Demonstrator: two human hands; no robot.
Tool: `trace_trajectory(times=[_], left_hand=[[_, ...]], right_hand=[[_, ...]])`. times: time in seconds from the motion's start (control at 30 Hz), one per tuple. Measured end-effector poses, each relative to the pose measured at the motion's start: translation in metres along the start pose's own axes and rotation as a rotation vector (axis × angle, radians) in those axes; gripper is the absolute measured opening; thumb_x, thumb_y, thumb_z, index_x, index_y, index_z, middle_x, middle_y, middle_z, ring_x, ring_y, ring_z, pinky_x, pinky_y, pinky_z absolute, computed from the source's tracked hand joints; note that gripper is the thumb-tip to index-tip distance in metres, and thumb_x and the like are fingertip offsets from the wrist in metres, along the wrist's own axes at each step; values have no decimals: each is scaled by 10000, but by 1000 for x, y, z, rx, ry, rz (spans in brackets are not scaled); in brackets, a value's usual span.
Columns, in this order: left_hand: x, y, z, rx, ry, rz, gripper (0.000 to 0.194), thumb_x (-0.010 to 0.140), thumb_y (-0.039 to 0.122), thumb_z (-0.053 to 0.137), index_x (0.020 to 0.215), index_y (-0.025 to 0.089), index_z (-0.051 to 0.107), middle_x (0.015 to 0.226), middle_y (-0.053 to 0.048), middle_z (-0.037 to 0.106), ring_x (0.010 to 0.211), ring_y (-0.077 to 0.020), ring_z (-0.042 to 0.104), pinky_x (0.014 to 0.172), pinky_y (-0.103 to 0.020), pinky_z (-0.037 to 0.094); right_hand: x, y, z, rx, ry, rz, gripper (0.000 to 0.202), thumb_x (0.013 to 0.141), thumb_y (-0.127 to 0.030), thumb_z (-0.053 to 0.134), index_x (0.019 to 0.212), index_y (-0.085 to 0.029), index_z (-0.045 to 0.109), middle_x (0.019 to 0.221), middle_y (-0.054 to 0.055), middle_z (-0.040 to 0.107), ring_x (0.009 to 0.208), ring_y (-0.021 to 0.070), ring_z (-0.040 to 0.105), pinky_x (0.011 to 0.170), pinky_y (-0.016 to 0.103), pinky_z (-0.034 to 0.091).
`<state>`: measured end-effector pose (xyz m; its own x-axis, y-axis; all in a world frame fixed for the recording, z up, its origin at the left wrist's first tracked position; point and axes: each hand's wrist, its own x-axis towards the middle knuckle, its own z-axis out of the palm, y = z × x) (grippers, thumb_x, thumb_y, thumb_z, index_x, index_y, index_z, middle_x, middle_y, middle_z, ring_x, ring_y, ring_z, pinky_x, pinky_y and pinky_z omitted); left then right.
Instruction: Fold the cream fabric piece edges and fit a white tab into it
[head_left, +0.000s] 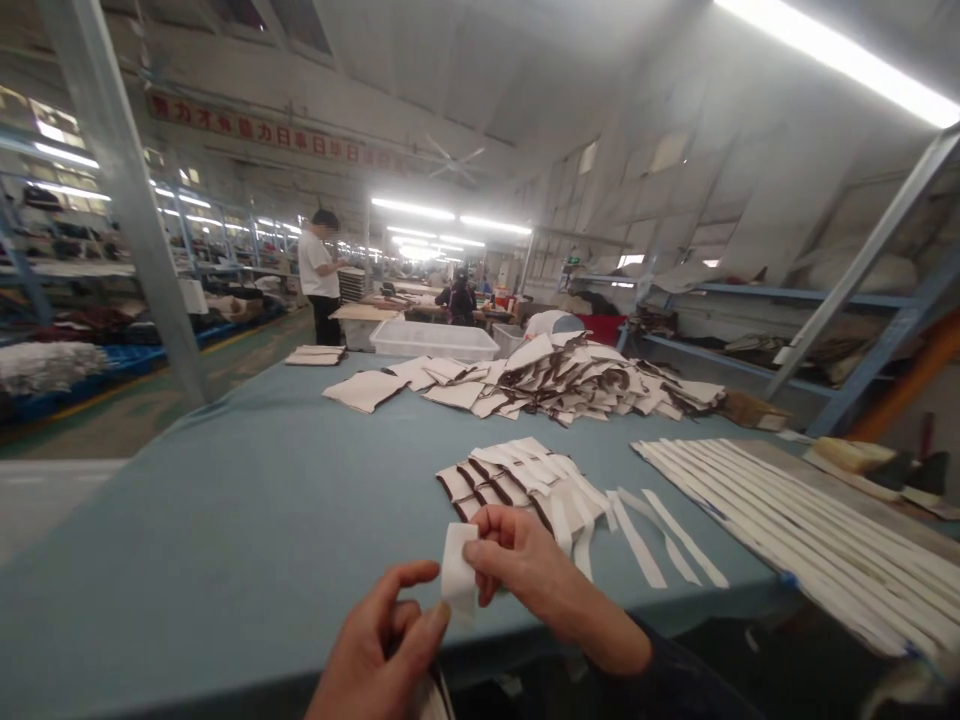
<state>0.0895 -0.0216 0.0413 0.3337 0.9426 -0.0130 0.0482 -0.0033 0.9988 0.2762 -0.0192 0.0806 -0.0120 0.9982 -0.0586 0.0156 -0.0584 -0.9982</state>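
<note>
The left hand [382,640] comes up at the near edge of the table [225,540], its thumb and forefinger parted only slightly, their tips at the lower edge of a small white strip [457,572]; whether its grip actually pinches the piece or just brushes it is not clear. The right hand [525,565] has the strip firmly, fingers curled shut on its upper right side, so the piece stands upright between both hands, just above the table edge. The step in hand looks like handling or folding a single piece taken from the batch; the next move seems to call for a firm pinch by both hands so the thin piece does not slip. The strip is short, flat, pale and soft-looking, with a faint crease. Beyond lies a fanned stack of trimmed pieces [517,475], then loose long strips [660,530], and at far right a row of long white bands [787,510]
</note>
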Motion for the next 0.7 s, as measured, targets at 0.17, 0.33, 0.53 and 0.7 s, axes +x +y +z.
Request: trace_trajectory(times=[0.17, 0.33, 0.53, 0.7], left_hand=[[-16, 13, 26, -83, -119, -36, 572, 774, 717, 724, 740, 149, 674, 645, 15, 573, 607, -135, 461, 580, -228, 360], [-21, 13, 43, -176, -138, -22, 494, 808, 635, 741, 724, 150, 694, 642, 16, 587, 596, -129, 456, 576, -220, 375], [-16, 10, 53, -158, -78, -35, 454, 834, 597, 735, 741, 155, 690, 619, 33, 536, 563, -116, 417, 557, -209, 376], [-15, 2, 51, -253, -115, -118, 491, 830, 630, 737, 741, 156, 645, 605, 51, 475, 549, -100, 384, 528, -190, 347]], right_hand=[[-29, 8, -3, 19, -57, 68, 258, 636, -385, 665, 741, -185, 540, 533, -48, 560, 462, 82, 454, 494, 210, 380], [-44, 19, -11, 81, -54, 54, 246, 676, -400, 670, 733, -182, 569, 525, -51, 531, 486, 91, 435, 514, 218, 342], [-50, 29, -15, 81, -8, 34, 280, 707, -432, 702, 737, -192, 560, 549, -45, 540, 515, 103, 438, 540, 235, 350], [-51, 35, -19, 125, -34, -60, 284, 794, -456, 635, 806, -175, 597, 573, -30, 552, 548, 122, 459, 586, 258, 386]])
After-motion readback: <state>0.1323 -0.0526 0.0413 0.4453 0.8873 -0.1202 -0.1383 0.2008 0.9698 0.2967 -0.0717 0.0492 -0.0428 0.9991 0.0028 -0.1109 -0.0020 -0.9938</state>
